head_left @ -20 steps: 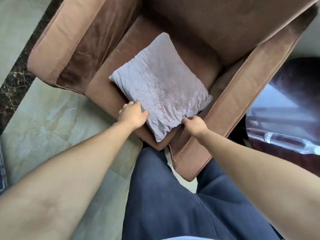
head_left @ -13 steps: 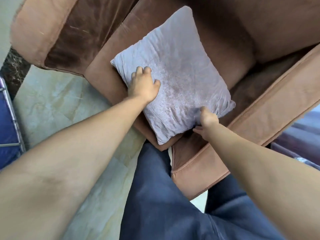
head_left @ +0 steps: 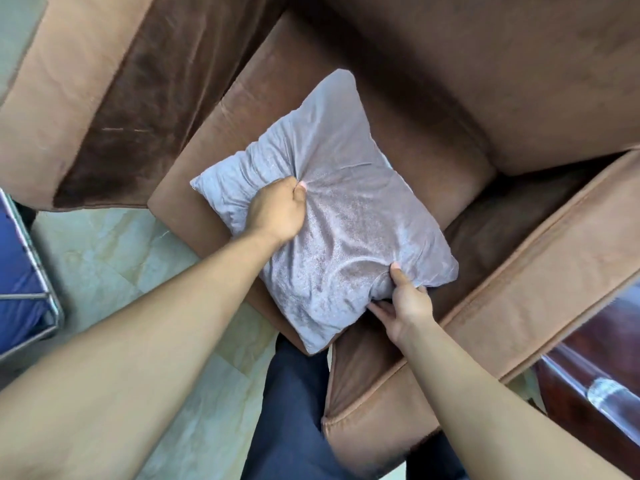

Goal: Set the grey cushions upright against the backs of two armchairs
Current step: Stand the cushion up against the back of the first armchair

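A grey cushion (head_left: 349,216) lies flat on the seat of a brown armchair (head_left: 519,81), one corner pointing toward the chair's back. My left hand (head_left: 277,209) is clenched on the cushion's upper left part and bunches the fabric into folds. At the cushion's lower right edge my right hand (head_left: 403,303) grips it, thumb on top and fingers underneath. The near corner of the cushion hangs over the seat's front edge.
The chair's left armrest (head_left: 62,109) and right armrest (head_left: 540,271) flank the seat. Tiled floor (head_left: 114,258) lies at the left. A blue seat with a metal frame (head_left: 24,271) stands at the far left, a dark glossy table (head_left: 599,375) at the right. My dark-trousered legs (head_left: 294,410) touch the chair's front.
My left hand went from resting flat on the cushion to clenching its fabric. My right hand took the lower right edge between thumb and fingers. The view moved closer to the chair.
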